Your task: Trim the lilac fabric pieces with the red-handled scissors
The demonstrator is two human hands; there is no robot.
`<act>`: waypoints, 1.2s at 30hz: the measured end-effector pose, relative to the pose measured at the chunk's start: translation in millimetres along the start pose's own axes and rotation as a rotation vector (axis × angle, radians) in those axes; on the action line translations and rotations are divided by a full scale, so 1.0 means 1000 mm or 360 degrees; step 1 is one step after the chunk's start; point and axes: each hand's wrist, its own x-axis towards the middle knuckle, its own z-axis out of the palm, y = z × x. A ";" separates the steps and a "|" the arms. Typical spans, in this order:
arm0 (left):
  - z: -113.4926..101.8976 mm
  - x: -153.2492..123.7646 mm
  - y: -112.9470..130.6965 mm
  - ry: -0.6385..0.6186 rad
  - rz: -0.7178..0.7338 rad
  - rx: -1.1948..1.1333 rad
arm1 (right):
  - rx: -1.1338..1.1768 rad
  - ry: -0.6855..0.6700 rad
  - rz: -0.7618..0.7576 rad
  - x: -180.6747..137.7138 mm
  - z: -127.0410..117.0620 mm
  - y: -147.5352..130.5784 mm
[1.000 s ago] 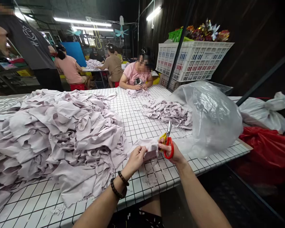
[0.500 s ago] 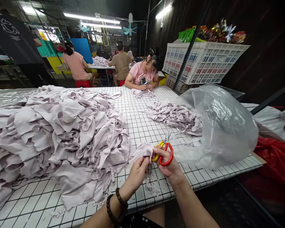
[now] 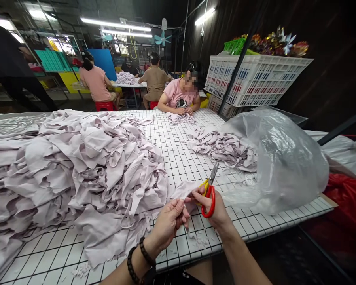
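Centrally, at the near edge of the worktop (image 3: pixel 171 152), white with a black grid, both hands are occupied. Left hand (image 3: pixel 167 221): thumb and fingers pinched narrow on the near end of a pale lilac, soft fabric piece (image 3: pixel 182 190); two dark beaded bracelets (image 3: pixel 132 266) encircle the wrist. Right hand (image 3: pixel 216 209): closed around scissors with one red and one yellow handle (image 3: pixel 209 204), metal blades directed forward, away from the body. Its fingertips reach the fabric piece just beside the left fingertips. The fabric piece extends forward and slightly left from the hands, lying between them and the worktop beyond. Small pale offcuts (image 3: pixel 200 239) lie on the worktop just below the hands.

To the left of the left hand, a large heap of loose pale lilac fabric (image 3: pixel 89 166) covers much of the worktop. Forward and right of the hands lies a smaller lilac fabric heap (image 3: pixel 222 146), adjacent to a bulging clear plastic bag (image 3: pixel 287 162). At the far edge, a co-worker in a pink shirt (image 3: pixel 175 93) handles similar fabric. Beyond, to the right, stands a white slatted plastic crate (image 3: pixel 255 81).
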 end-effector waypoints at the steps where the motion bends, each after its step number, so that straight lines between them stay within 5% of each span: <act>1: -0.001 -0.002 0.005 -0.0009 0.0031 0.0059 | -0.0184 0.0008 -0.0072 -0.001 -0.001 -0.002; 7: -0.017 -0.005 0.028 -0.0091 0.0145 0.0376 | -0.0668 -0.0316 -0.0048 0.002 0.016 0.001; 12: -0.030 -0.002 0.045 0.0052 0.0312 0.0562 | -0.0616 -0.0031 -0.0201 0.002 0.032 0.016; 18: -0.026 0.004 0.053 -0.0205 0.0043 0.0065 | -0.0556 0.0172 -0.0247 -0.014 0.037 0.022; 22: -0.025 0.009 0.048 -0.0189 0.0119 0.0045 | -0.0838 0.0175 -0.0140 -0.020 0.036 0.007; 29: -0.031 0.012 0.049 -0.0124 0.0595 0.0799 | -0.1821 -0.0152 0.0022 -0.033 0.027 -0.038; 36: -0.031 0.011 0.052 -0.0153 0.0676 0.1127 | -0.2110 -0.0211 -0.0004 -0.031 0.031 -0.034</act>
